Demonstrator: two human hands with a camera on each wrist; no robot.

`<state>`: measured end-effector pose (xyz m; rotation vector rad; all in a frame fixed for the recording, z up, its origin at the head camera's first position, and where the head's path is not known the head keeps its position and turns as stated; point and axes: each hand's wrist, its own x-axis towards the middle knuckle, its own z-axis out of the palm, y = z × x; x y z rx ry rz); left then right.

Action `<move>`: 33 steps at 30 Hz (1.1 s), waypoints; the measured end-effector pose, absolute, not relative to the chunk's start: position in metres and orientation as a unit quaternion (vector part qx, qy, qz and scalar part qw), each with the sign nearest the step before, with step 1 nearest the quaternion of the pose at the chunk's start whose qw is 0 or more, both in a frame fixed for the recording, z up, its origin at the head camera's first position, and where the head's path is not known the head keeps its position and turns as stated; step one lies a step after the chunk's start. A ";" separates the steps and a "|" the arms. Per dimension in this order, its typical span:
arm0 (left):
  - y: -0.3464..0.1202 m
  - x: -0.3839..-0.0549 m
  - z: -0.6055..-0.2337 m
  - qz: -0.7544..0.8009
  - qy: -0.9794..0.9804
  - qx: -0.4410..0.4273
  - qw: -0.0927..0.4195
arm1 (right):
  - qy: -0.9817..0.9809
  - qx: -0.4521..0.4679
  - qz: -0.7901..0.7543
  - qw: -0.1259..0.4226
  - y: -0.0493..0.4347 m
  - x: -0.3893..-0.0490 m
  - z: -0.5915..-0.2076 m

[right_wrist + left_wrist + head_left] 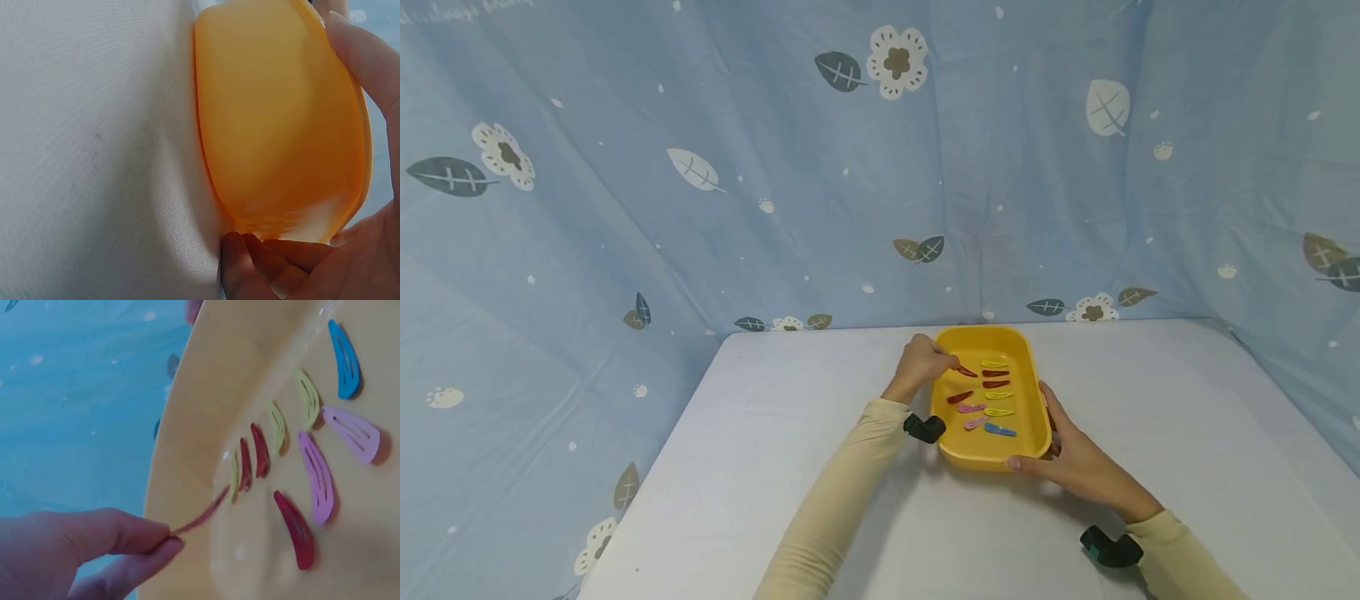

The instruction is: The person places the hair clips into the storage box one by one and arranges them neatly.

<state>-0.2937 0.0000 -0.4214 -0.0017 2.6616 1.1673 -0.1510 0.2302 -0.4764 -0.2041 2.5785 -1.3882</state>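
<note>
My left hand pinches a dark red snap hair clip by one end between thumb and finger, over the left side of a yellow tray. In the left wrist view the held clip's far tip appears beside a yellow clip in the tray. My right hand grips the tray's near right corner, with the thumb at the near rim and the fingers along the right side. Inside lie several more clips: red, pink, yellow and one blue clip.
The tray stands on a white-covered table, toward its back edge. Behind hangs a blue curtain with leaf and flower prints. Each wrist wears a small black camera.
</note>
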 end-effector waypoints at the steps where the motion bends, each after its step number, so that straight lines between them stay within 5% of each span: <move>1: 0.001 -0.293 -0.422 0.390 0.914 0.001 0.115 | 0.873 -0.070 -0.471 0.102 0.230 -0.151 -0.477; 33: 0.018 -0.287 -0.431 0.173 0.980 0.100 0.011 | 0.872 -0.073 -0.475 0.093 0.231 -0.151 -0.477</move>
